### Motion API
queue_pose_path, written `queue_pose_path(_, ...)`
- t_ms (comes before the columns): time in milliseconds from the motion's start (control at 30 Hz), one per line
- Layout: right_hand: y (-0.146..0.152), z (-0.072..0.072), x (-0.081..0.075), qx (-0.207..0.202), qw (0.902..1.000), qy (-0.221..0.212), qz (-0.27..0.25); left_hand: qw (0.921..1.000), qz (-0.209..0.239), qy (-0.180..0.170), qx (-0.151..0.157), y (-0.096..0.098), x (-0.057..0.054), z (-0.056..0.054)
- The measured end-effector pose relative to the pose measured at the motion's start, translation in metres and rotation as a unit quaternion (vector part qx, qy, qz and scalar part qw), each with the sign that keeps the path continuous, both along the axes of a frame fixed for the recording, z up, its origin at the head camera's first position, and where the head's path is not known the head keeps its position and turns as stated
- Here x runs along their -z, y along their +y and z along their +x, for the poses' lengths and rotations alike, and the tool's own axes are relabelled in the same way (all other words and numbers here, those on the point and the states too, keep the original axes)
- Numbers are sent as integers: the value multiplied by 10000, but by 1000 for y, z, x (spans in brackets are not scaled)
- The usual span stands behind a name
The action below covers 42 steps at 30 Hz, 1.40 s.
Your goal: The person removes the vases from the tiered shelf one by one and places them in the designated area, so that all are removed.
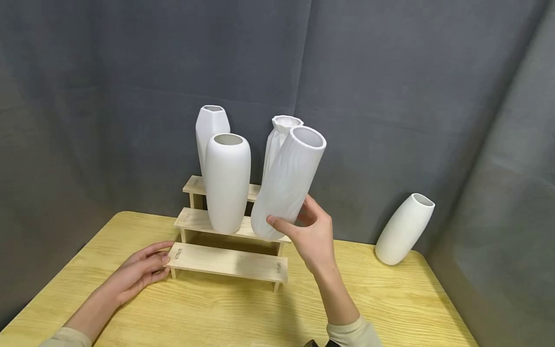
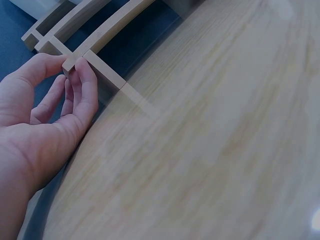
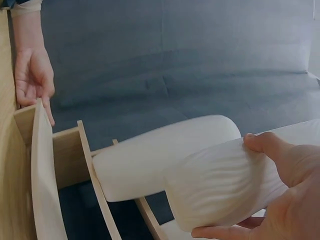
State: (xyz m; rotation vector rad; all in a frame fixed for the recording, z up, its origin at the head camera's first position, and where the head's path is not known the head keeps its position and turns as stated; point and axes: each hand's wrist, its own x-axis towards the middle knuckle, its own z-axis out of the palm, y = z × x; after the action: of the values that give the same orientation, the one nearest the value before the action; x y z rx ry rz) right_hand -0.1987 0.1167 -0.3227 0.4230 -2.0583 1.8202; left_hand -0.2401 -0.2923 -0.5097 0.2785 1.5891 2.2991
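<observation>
My right hand (image 1: pixel 314 236) grips a white vase with a rippled surface (image 1: pixel 289 185) near its base, thumb on one side and fingers on the other. The vase leans to the right, its base by the right end of the middle step; whether it touches the wood I cannot tell. My left hand (image 2: pixel 55 105) pinches the left end of the lowest step of a three-tier wooden stand (image 1: pixel 227 262) between thumb and fingers. On the middle step stands a smooth white vase (image 1: pixel 227 188), left of the held one.
Behind, a faceted white vase (image 1: pixel 211 123) and a white vase with a gathered neck (image 1: pixel 273 140) stand on the top step; the latter is partly hidden. Another smooth white vase (image 1: pixel 403 231) stands at the table's back right. A grey curtain (image 1: pixel 390 96) borders the wooden table (image 1: pixel 368 299).
</observation>
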Motion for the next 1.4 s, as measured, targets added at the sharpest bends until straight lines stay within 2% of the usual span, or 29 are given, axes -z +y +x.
queue_pose_path(267,14,-4,-5,-31,9986,-218,-471,9995,258,123,167,-6,-2,4)
queue_pose_path(433,27,-10,-7,252,9981,-307,-481,9987,402,87,311,-4,-3,6)
queue_pose_path(600,38,-17,-5,341,9972,-295,-600,9990,382,95,189,-5,-3,5)
queue_pose_path(733,47,-23,1,413,9957,-369,-741,9992,327,45,205,-9,-1,7)
queue_pose_path(900,60,-29,9,739,9933,-427,-778,9988,369,22,314,-10,3,8)
queue_pose_path(1133,79,-35,16,1423,9871,-414,-612,9987,349,13,369,-12,1,6)
queue_pose_path(1400,95,-44,31,1878,9796,-343,-632,9978,459,-2,471,-17,2,7)
